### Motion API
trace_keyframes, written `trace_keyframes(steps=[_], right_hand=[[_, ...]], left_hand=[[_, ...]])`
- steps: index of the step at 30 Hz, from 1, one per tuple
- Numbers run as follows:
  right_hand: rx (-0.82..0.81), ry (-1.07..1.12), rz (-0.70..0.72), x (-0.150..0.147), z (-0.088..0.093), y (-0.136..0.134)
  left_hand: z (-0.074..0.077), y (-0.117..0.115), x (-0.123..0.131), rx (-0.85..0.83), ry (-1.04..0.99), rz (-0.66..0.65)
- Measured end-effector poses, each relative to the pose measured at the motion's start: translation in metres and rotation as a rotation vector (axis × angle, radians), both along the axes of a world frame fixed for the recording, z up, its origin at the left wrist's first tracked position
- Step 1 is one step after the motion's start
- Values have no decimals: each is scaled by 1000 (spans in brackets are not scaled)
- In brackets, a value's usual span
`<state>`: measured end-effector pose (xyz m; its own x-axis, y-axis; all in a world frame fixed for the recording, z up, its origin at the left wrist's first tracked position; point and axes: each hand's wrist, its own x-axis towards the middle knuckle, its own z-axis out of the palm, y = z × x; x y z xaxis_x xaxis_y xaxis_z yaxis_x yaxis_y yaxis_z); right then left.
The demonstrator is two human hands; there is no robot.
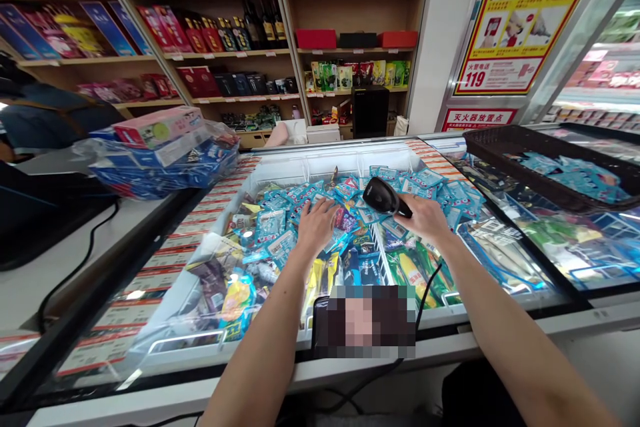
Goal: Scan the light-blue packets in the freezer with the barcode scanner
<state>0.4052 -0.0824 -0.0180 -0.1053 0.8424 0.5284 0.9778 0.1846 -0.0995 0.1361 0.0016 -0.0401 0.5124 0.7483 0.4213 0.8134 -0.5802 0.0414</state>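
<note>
the left hand (317, 223) is open, palm down, its fingers loosely spread over a heap of small blue packets (273, 225); whether a fingertip presses on any of them is hard to tell. the right hand (424, 215) is closed around the handle of a black handheld barcode scanner (383, 196), whose head points left, above the packets and between the 2 hands. the packets lie spread over the glass top of a chest freezer (295, 170), with wrapped ice creams (413, 273) showing through below. more blue packets sit in a dark brown plastic tray (495, 157) to the right. at the near edge stands a black-edged device (320, 327), its face blurred out. on the left, a clear plastic bag (225, 147) holds blue boxes, with 1 pink box (159, 125) on top. behind, wooden shelves (240, 53) carry boxes and bottles.
</note>
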Motion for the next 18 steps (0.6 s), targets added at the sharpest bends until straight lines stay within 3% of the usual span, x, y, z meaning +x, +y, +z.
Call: trace_keyframes(steps=[12,18], right_hand=[[33,23,-90,4,2,1],[50,48,-116,4,3,2]], left_hand=[[4,13,-25,49,8,100],[8,7,-7,92,-34,42]])
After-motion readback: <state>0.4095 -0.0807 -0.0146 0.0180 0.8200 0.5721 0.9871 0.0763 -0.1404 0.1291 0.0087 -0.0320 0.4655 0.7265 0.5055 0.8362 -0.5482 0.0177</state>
